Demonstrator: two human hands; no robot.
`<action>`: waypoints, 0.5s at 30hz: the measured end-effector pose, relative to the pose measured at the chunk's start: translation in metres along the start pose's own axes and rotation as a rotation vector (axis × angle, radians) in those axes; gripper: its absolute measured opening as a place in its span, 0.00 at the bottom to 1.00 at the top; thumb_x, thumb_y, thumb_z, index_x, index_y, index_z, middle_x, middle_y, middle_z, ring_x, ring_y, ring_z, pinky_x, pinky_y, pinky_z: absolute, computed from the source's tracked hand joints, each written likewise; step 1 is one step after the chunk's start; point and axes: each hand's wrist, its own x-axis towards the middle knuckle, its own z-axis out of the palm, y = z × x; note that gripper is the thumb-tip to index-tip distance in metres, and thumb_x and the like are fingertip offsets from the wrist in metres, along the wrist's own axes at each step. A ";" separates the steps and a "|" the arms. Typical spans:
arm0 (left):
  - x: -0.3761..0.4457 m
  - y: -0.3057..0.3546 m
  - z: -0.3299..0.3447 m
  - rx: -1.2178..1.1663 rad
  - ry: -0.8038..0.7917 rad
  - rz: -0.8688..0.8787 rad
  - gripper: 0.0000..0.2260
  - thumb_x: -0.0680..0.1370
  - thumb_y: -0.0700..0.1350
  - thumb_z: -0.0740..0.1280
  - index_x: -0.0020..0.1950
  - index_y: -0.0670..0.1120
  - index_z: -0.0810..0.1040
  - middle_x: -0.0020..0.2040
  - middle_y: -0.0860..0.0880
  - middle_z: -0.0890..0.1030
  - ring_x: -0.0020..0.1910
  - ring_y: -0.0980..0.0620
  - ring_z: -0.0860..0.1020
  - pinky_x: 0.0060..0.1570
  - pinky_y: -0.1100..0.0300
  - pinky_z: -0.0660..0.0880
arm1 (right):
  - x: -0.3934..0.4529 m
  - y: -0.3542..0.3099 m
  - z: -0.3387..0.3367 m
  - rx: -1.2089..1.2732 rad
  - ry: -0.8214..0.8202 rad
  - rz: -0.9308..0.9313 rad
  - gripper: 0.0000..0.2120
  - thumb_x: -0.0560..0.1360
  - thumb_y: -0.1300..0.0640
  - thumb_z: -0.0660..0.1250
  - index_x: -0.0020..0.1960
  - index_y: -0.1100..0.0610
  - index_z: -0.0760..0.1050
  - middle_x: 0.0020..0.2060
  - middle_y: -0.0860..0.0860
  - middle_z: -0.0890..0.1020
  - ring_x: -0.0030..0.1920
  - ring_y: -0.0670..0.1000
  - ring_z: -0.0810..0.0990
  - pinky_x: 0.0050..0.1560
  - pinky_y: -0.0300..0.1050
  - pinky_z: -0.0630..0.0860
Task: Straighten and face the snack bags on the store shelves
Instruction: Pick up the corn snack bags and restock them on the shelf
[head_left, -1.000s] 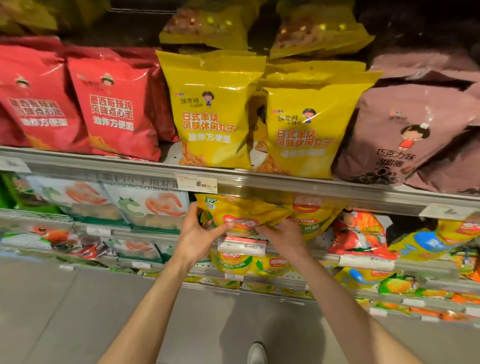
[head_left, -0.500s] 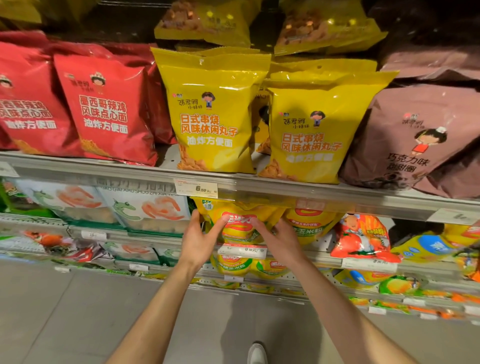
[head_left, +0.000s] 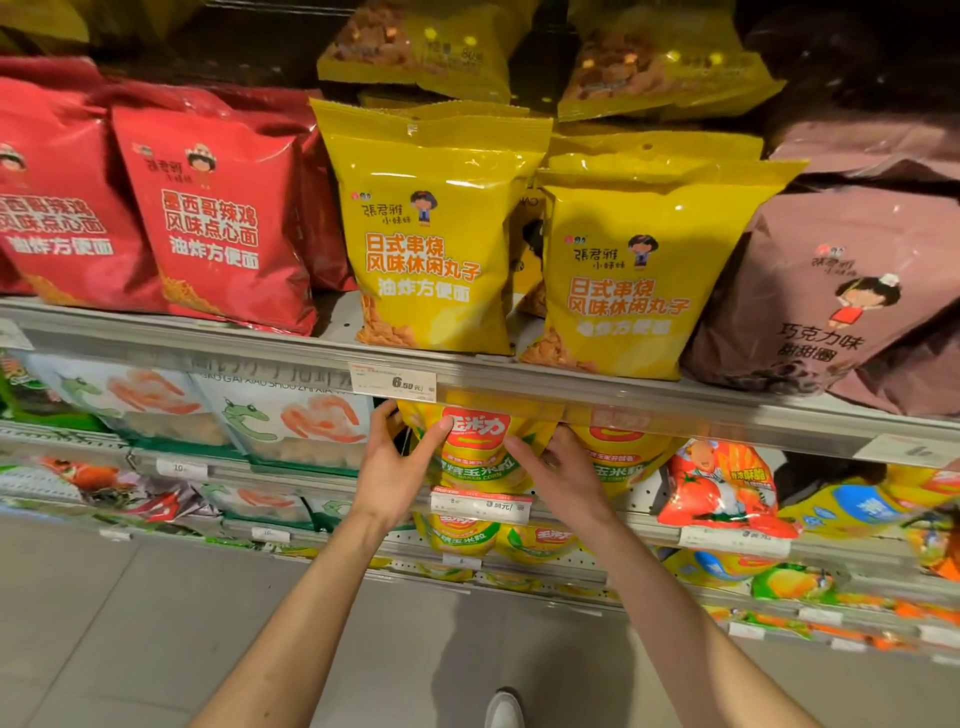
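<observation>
Left hand (head_left: 392, 467) has its thumb pressed across the front of the yellow corn snack bag (head_left: 480, 452) and its fingers curled round the bag's left edge, so it's gripping it. Right hand (head_left: 563, 470) holds the other side, thumb on the front and fingers tucked round the right edge, between this bag and the second corn bag (head_left: 621, 452) just beside it. So both hands are closed on the same bag, which stands on the second shelf down, right under the metal shelf rail (head_left: 675, 410) and behind a white price tag (head_left: 480, 506).

Compared with half a second back, the hands have slid apart to the bag's two sides, and the bag now faces out flat with its red logo patch readable; before, it was crumpled under the fingers.

Texture-wise, everything is glossy crinkly plastic film. The corn bag is puffy with a rounded belly. Up top, the tall yellow pillow bags (head_left: 431, 234) have serrated top seals and stand upright, the red bags (head_left: 218, 218) to their left lean a bit, and the matte brownish-pink bags (head_left: 841, 291) slump on the right. The pale shrimp-print bags (head_left: 291, 415) sit left of the hands. Floor's smooth grey tile.
</observation>
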 end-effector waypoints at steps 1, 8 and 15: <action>0.000 0.000 -0.001 -0.009 0.002 0.005 0.25 0.75 0.55 0.74 0.68 0.54 0.67 0.58 0.62 0.79 0.53 0.76 0.76 0.50 0.75 0.70 | -0.001 0.001 0.000 0.002 -0.003 0.011 0.25 0.71 0.31 0.71 0.59 0.48 0.77 0.55 0.42 0.85 0.59 0.46 0.82 0.62 0.51 0.79; -0.001 -0.001 -0.011 0.016 -0.032 0.022 0.31 0.79 0.53 0.71 0.80 0.52 0.63 0.70 0.56 0.75 0.70 0.59 0.72 0.72 0.57 0.67 | 0.005 -0.012 0.000 -0.043 -0.059 0.027 0.30 0.67 0.27 0.69 0.62 0.44 0.76 0.60 0.41 0.82 0.63 0.45 0.79 0.65 0.50 0.76; -0.017 -0.008 -0.022 0.015 0.030 0.045 0.24 0.80 0.48 0.71 0.74 0.52 0.69 0.69 0.52 0.76 0.68 0.54 0.74 0.70 0.53 0.72 | -0.021 -0.016 -0.019 0.002 -0.057 0.101 0.19 0.78 0.46 0.70 0.65 0.50 0.73 0.57 0.43 0.79 0.58 0.43 0.79 0.56 0.35 0.76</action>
